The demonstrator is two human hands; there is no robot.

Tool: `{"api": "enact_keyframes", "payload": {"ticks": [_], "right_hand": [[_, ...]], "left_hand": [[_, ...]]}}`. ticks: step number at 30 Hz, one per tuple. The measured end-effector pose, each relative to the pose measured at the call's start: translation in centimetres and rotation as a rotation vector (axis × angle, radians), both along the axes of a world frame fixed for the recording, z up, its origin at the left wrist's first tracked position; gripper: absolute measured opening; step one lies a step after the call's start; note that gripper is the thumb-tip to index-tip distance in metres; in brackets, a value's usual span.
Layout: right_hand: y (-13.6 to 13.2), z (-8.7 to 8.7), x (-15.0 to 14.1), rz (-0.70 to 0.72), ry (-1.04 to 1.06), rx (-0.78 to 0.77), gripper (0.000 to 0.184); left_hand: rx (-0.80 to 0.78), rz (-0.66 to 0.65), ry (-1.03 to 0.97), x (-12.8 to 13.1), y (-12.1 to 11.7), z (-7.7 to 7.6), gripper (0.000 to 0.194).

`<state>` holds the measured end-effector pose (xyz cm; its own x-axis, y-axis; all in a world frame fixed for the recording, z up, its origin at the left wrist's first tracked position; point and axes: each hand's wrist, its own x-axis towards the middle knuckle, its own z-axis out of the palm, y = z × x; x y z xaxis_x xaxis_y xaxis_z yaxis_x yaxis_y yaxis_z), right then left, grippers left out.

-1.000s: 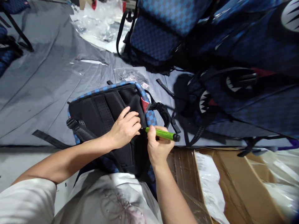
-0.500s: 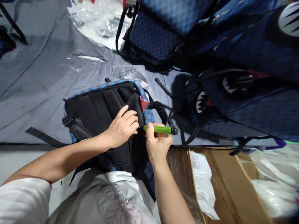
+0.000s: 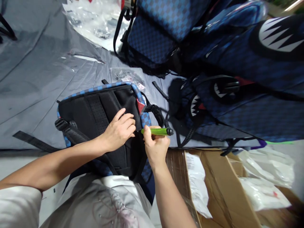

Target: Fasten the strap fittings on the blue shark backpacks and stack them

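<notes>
A backpack (image 3: 86, 109) with a black back panel and blue checkered edging lies on the grey-covered table, its near end against my body. On its black panel rests my left hand (image 3: 121, 129), open, with the fingers spread and slightly bent. Closed around a green marker (image 3: 158, 131) with a black end is my right hand (image 3: 156, 145). The marker's tip points left at the black fabric, close to my left fingertips; whether it touches is hard to see. A red tab (image 3: 140, 106) and the carrying handle (image 3: 155, 113) sit at the backpack's right end.
Several blue checkered backpacks (image 3: 152, 39) with shark-mouth prints crowd the right and back. Clear plastic bags (image 3: 99, 25) lie at the back, and a small bag of parts (image 3: 128, 76) beyond the backpack. Below the table edge stand cardboard boxes (image 3: 216, 183) with white packages.
The view has shifted to the right, so the whole scene slides left. The marker has tilted to lie nearly level, while both hands stay at the same spot on the backpack.
</notes>
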<state>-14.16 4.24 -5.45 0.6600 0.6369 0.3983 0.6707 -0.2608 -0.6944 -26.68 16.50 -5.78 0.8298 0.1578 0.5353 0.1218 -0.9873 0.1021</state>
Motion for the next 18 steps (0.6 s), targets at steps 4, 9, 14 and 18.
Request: {"api": "enact_keyframes", "payload": {"ticks": [4,9,14,18], "right_hand": [[-0.06,-0.19,-0.09,-0.014,0.033,0.044,0.029],[-0.21,-0.12,-0.19,0.009,0.04,0.028,0.028],[0.0,-0.12,-0.21,0.014,0.102,0.023,0.028],[-0.11,0.29,-0.85,0.006,0.173,0.039,0.029]], "left_hand": [[-0.015,-0.009,-0.008,-0.02,-0.01,0.05,0.009],[0.003,0.003,-0.013,-0.06,0.0,-0.03,0.009],[-0.02,-0.009,-0.003,-0.03,0.07,0.09,0.008],[-0.01,-0.022,-0.031,-0.54,-0.23,0.52,0.008]]}}
